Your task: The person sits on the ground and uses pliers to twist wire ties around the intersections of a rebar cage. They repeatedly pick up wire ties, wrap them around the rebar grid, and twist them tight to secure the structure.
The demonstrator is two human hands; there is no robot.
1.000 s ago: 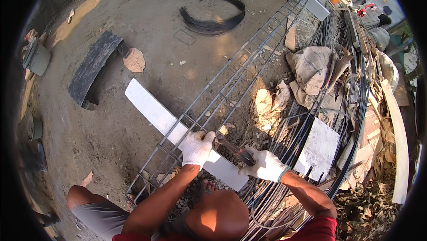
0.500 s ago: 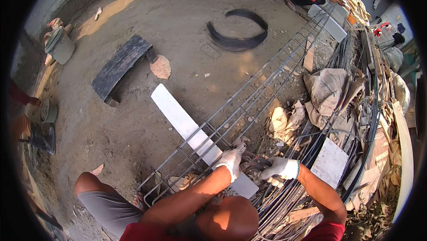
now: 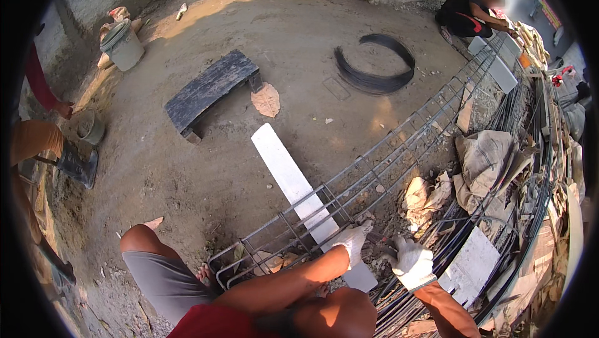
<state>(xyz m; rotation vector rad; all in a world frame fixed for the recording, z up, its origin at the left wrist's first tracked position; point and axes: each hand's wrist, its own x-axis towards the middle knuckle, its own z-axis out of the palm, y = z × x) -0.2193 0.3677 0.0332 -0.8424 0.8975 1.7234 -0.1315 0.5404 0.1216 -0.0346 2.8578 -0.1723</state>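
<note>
Looking down, I see my left hand (image 3: 354,240) in a white glove, fingers curled onto a bar of the long steel rebar cage (image 3: 399,151) lying on the dirt. Just beside it, my right hand (image 3: 412,262), also gloved, is closed around a small dark tool (image 3: 380,238); what kind I cannot tell. A white plank (image 3: 284,166) runs under the cage beneath both hands. Farther out sit a dark wooden bench (image 3: 209,91), a coil of black wire (image 3: 374,73) and a grey bucket (image 3: 123,44). Another person (image 3: 468,10) crouches at the cage's far end.
</note>
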